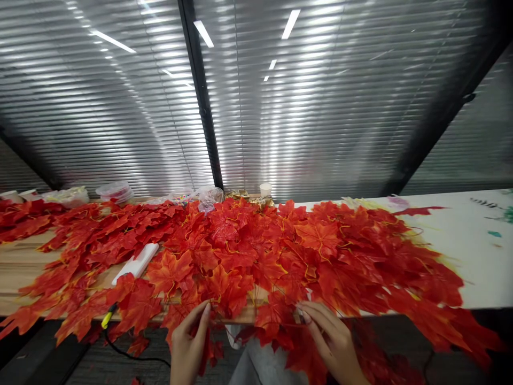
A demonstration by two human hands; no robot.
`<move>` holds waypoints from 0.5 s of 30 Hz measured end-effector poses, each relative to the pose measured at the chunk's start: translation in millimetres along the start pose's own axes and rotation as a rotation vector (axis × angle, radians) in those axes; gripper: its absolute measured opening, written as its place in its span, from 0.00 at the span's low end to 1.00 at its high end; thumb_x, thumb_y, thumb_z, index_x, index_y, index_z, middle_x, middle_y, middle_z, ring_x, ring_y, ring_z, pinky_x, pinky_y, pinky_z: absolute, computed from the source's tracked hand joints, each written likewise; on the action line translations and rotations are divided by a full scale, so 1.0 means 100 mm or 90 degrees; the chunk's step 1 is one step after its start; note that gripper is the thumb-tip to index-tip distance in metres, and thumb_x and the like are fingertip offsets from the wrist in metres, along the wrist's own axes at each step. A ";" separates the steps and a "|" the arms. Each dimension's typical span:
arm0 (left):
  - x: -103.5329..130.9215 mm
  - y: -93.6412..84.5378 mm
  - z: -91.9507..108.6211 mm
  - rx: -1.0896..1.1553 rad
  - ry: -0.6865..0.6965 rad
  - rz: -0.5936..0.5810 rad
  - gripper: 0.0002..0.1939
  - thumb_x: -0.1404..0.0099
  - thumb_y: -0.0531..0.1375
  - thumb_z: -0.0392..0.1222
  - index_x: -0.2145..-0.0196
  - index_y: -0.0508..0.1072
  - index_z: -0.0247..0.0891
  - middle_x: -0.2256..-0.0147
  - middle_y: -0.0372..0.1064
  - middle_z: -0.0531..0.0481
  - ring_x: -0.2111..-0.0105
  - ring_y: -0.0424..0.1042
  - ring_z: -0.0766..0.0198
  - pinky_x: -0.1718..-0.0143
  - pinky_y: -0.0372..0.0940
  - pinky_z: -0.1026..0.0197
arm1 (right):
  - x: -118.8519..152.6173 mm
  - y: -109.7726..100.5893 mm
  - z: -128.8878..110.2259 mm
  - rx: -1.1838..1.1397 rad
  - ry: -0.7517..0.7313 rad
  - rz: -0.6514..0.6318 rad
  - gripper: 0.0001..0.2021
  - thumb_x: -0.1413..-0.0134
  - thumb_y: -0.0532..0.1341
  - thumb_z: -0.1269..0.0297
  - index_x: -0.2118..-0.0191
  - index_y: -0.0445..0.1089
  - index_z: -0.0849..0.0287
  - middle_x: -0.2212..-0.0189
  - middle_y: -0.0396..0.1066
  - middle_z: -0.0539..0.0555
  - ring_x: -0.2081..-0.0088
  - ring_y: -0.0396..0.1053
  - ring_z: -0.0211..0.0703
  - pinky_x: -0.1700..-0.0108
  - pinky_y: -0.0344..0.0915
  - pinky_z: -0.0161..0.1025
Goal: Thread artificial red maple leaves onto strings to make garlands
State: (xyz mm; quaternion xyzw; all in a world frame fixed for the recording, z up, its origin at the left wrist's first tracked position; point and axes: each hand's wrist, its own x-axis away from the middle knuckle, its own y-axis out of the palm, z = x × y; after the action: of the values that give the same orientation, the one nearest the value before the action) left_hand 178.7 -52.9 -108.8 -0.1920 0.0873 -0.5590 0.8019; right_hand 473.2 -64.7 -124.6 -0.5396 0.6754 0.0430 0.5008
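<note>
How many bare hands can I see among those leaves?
2: the left hand, lower left of centre, and the right hand, lower right of centre, with red leaves between them.

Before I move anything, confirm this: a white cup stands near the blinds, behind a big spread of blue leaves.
Not quite: the leaves are red and orange, not blue, as the head view shows. A white cup does stand behind them, near the blinds.

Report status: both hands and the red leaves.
Left hand, right hand at near edge of table, grips unclear. Red leaves heaped along it, some between hands. White bar off left, apart from hands.
</note>
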 end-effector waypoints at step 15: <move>-0.04 0.06 0.00 0.000 0.043 0.016 0.21 0.48 0.60 0.56 0.64 0.79 0.38 0.61 0.77 0.46 0.57 0.73 0.50 0.57 0.69 0.58 | 0.03 0.05 0.05 -0.019 0.020 -0.048 0.11 0.42 0.53 0.73 0.57 0.70 0.58 0.62 0.72 0.56 0.58 0.71 0.41 0.57 0.71 0.37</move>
State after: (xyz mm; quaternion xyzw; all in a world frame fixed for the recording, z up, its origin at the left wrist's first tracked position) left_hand 182.7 -47.6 -111.8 -0.1718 0.1163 -0.5554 0.8053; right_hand 472.8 -61.2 -131.8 -0.5728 0.6616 0.0259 0.4833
